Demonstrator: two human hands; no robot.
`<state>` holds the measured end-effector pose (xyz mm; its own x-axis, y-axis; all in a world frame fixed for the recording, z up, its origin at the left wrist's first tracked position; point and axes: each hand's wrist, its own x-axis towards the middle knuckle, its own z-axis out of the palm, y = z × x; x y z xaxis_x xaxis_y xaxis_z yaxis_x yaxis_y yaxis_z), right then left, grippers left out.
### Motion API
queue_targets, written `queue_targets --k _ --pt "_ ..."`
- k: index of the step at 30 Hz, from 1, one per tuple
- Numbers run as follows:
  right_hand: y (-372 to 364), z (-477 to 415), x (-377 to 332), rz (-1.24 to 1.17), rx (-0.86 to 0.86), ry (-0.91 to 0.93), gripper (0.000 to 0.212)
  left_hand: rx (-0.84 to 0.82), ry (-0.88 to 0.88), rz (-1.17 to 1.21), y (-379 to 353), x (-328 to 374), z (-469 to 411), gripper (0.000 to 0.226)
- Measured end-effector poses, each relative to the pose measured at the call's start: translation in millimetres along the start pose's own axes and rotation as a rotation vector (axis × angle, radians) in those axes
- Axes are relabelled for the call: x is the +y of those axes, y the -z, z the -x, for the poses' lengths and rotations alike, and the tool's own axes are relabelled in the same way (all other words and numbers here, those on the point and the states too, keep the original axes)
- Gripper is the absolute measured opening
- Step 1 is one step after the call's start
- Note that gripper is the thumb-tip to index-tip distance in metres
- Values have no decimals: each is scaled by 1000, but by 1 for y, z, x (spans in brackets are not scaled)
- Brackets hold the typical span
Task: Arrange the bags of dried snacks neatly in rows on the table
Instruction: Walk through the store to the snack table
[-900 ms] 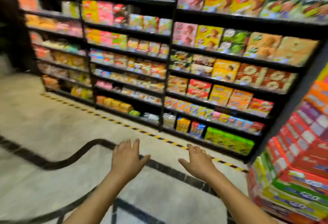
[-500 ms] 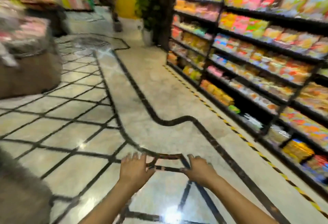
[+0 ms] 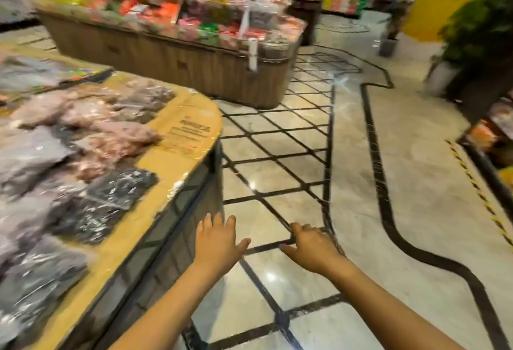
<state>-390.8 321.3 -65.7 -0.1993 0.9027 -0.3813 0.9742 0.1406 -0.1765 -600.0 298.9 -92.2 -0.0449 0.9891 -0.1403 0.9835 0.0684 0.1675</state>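
Left hand: I see my left hand (image 3: 218, 241) stretched out palm down, fingers spread, holding nothing, above the floor just beside the table's side wall.
Right hand: my right hand (image 3: 312, 249) is also flat and empty, fingers loosely extended, near the left one but apart from it.
Floor: under both hands I see the pale tiled floor (image 3: 277, 161) with dark diagonal lines.
Table: the table (image 3: 177, 166) is to my left, with a yellow-tan top and rounded corner.
Bags of dried snacks: the bags of dried snacks (image 3: 83, 161) lie on that tabletop, well to the left of my hands, in clear plastic, overlapping in a loose heap; dark ones nearer me, pinkish ones farther. Blur hides the detail.
Farther out: a wooden display bin (image 3: 172, 58) of colourful packets stands beyond the table, and a potted plant (image 3: 472, 30) at far right.
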Motion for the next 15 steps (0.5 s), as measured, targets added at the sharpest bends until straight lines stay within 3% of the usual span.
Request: queue_targets --k 15 --pt "24 -158 -210 216 -162 595 72 113 664 84 42 -165 -2 68"
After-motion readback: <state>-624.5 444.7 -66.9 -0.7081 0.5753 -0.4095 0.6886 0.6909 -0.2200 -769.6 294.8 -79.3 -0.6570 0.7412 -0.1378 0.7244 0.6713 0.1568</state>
